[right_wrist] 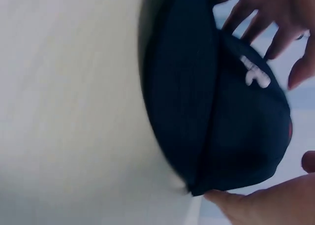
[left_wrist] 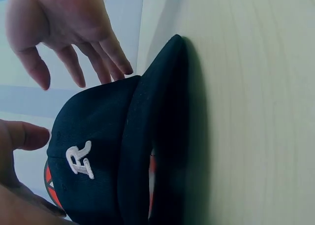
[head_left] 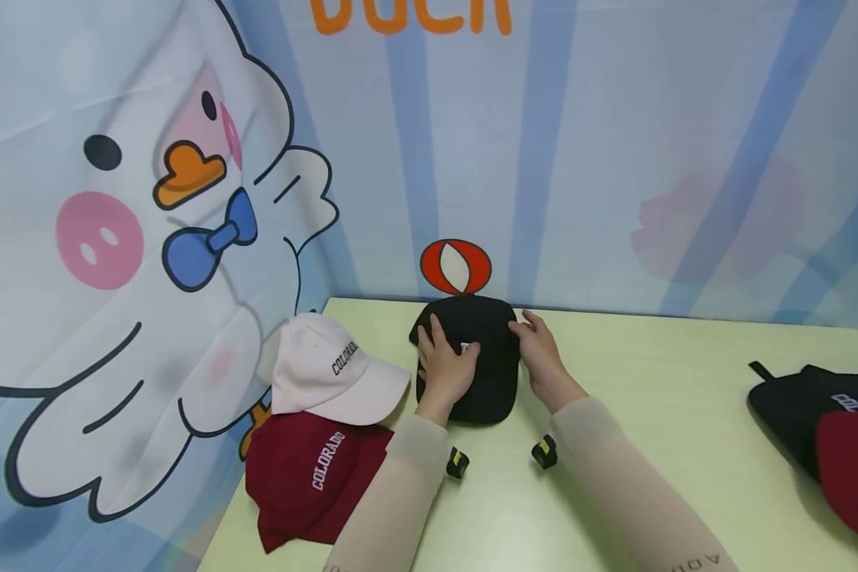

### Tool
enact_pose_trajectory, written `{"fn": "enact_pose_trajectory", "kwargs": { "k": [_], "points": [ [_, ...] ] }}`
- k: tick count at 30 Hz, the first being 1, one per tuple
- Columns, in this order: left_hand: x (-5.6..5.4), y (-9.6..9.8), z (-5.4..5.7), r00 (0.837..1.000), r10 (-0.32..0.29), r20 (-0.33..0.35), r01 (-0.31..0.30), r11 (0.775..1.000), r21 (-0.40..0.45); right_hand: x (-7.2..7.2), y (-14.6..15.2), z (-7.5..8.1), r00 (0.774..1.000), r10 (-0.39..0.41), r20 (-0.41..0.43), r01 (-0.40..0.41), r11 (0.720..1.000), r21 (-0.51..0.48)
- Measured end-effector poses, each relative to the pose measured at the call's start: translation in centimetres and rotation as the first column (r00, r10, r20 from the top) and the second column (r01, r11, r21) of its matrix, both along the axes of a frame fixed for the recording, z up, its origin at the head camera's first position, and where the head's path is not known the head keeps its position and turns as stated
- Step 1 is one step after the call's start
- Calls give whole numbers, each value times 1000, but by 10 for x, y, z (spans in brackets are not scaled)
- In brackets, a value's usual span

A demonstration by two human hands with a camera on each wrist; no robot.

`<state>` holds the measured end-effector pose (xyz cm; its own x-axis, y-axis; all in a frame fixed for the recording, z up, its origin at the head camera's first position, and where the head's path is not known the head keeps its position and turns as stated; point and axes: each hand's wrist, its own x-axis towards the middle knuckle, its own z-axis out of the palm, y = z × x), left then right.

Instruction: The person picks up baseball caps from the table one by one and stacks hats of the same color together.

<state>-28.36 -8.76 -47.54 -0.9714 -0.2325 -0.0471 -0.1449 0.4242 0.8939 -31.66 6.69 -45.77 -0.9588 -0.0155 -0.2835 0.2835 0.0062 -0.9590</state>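
A black baseball cap (head_left: pixel 488 381) with a white embroidered letter R (left_wrist: pixel 80 160) sits near the back of the table, its brim toward me. Spread across the cap's left side is my left hand (head_left: pixel 446 365), its fingers straight and the thumb near the letter. My right hand (head_left: pixel 540 353) is at the cap's right edge. In the right wrist view its fingertip (right_wrist: pixel 216 194) touches the corner where brim meets crown. The left wrist view shows the right hand (left_wrist: pixel 74 23) with relaxed fingers beside the crown.
To the left, a white Colorado cap (head_left: pixel 322 365) lies partly over a dark red Colorado cap (head_left: pixel 293 469). At the right edge are another black cap (head_left: pixel 794 405) and a dark red cap (head_left: pixel 854 477). A printed cloth backdrop (head_left: pixel 593 159) hangs behind the pale table (head_left: pixel 658 373).
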Motion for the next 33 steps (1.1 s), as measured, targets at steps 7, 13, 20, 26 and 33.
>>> {"fn": "enact_pose_trajectory", "kwargs": {
  "k": [7,13,20,26,33],
  "points": [
    [-1,-3,4,1000,-7,-19,7,1000,15,14,-4,2,1000,22,-3,-22,999,29],
    [3,-2,9,1000,-13,-18,13,1000,0,20,2,-2,999,33,-6,-33,999,7],
    [22,-7,22,995,-76,-60,77,997,12,38,-2,1,998,56,-35,-55,998,25],
    [42,-19,33,984,-150,-100,149,989,-22,59,-10,9,996,57,-68,-57,998,-2],
    [71,-48,43,979,-130,-157,130,991,-11,80,-26,11,991,86,-106,-94,993,-68]
  ]
}}
